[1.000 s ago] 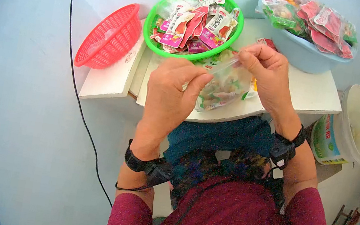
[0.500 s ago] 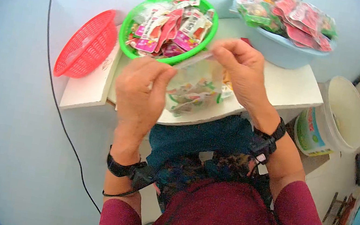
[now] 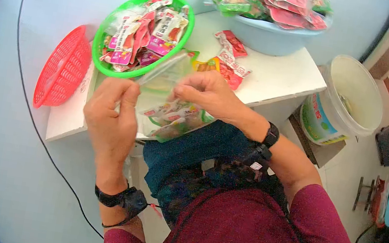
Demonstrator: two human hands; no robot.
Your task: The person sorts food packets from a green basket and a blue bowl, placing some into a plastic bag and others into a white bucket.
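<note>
My left hand point(image 3: 113, 114) is closed in a pinch on the upper left corner of a clear plastic bag point(image 3: 162, 86). Green print and several small snack packets point(image 3: 174, 118) show in the bag's lower part. My right hand point(image 3: 211, 93) is in front of the bag's right side, its fingers curled together; what they pinch, if anything, is hidden. The bag's upper right corner stands free above those fingers. Just behind the bag is a green basket point(image 3: 98, 45) heaped with snack packets point(image 3: 140, 31). Red-and-white packets point(image 3: 232, 59) and a yellow packet point(image 3: 207, 66) lie beyond my right hand.
A red basket point(image 3: 65, 65) leans at the table's left end. On the white table point(image 3: 277, 78), a light blue basin point(image 3: 269, 37) piled with bagged packets stands at the back. A white bucket point(image 3: 327, 117) is to the right. A black cable point(image 3: 33, 129) hangs along the wall.
My right hand has left the bag's upper right corner and moved down in front of the bag. My left hand keeps its corner. The whole view has shifted, and loose packets behind now show.
</note>
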